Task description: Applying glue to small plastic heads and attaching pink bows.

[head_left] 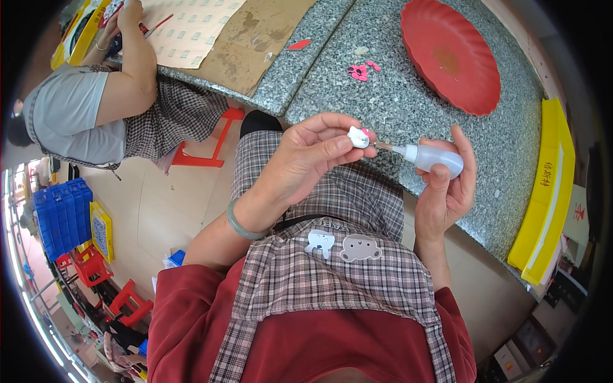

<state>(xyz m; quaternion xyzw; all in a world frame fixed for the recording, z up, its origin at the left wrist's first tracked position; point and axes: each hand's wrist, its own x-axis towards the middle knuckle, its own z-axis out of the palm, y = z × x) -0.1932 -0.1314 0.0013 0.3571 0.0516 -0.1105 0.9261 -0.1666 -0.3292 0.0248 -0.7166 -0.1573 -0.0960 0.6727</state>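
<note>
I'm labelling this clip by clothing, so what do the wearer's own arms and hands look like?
The left hand and right hand are both gloveless. A smooth, pale grey-green round bangle circles the left wrist; none shows on the right. Plain dark red fabric sleeves leave both forearms uncovered.

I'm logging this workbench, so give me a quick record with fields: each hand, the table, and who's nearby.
Left hand: holds a small white and pink figure
Right hand: holds a squeeze bottle, its nozzle pointed toward the figure
Table: speckled grey, with a red scalloped dish and small pink pieces
Nearby: a person in a checked apron, at upper left
</note>
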